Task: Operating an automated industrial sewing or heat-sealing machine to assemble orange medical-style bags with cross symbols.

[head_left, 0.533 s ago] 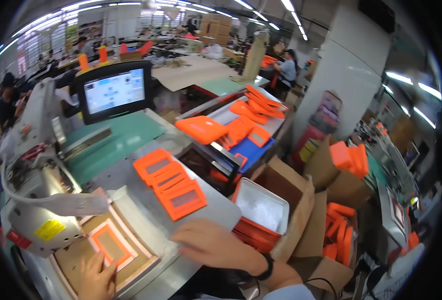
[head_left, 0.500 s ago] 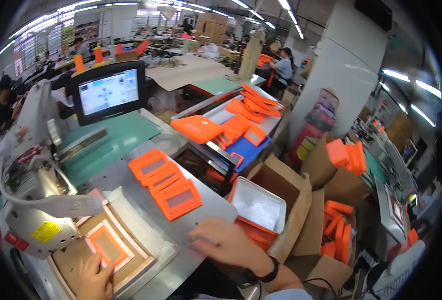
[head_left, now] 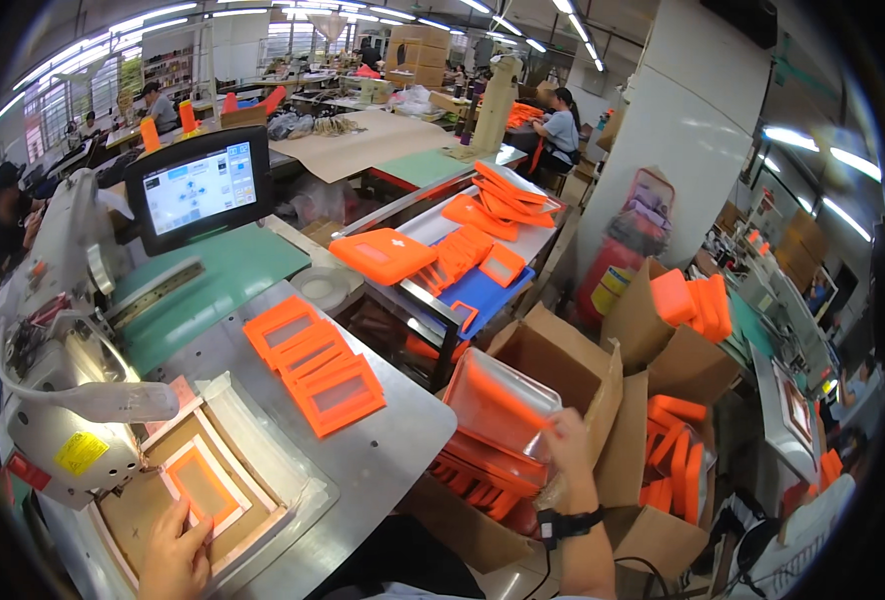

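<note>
My left hand point(head_left: 176, 552) rests at the near edge of an orange-bordered mesh panel point(head_left: 203, 480), its fingers out and touching the border. The panel lies in a white-edged opening in the brown clamp plate point(head_left: 148, 530), beside the sewing machine head point(head_left: 73, 430). Off to the right, my right hand point(head_left: 570, 447) is closed on one end of a thin orange piece point(head_left: 508, 393), blurred by motion. That piece crosses over a clear-looking tray point(head_left: 460, 385), below which several orange pieces point(head_left: 473, 482) are stacked.
Several orange window frames point(head_left: 313, 365) overlap on the metal table. A control screen point(head_left: 198, 190) stands behind. Orange cases point(head_left: 383, 255) lie on a rack at the back. Open cartons point(head_left: 618, 440) with orange cases stand at the right, near a pillar point(head_left: 663, 130).
My right hand has gone from the table's edge rightward to the tray, and an orange piece now shows in it. My left hand stays at the panel. The view has shifted slightly.
</note>
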The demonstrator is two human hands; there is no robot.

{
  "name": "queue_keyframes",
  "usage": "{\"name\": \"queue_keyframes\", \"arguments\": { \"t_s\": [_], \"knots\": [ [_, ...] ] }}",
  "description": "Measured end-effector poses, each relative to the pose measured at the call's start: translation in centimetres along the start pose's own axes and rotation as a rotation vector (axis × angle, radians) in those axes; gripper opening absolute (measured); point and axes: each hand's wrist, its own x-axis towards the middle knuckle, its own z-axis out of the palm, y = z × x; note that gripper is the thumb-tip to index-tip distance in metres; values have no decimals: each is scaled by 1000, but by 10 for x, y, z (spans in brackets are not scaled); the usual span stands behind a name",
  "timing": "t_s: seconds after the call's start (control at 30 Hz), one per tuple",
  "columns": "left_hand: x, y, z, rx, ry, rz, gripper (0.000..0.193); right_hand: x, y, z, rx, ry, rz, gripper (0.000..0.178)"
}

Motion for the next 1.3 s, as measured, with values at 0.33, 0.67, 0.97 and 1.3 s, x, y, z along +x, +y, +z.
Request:
{"name": "queue_keyframes", "arguments": {
  "t_s": [0.33,0.67,0.97,1.3],
  "knots": [
    [-14,-11,5,-109,6,-112,38,49,-108,-79,1124,56,66,23],
    [-55,78,-87,-401,188,-124,44,20,-300,-52,372,-636,-1086,9],
    [-119,62,-52,-219,365,-338,41,-8,-415,42,337,-927,-1445,22],
    [-126,11,-51,-298,477,-341,27,-25,-435,94,293,-973,-1488,24]
  ]
}}
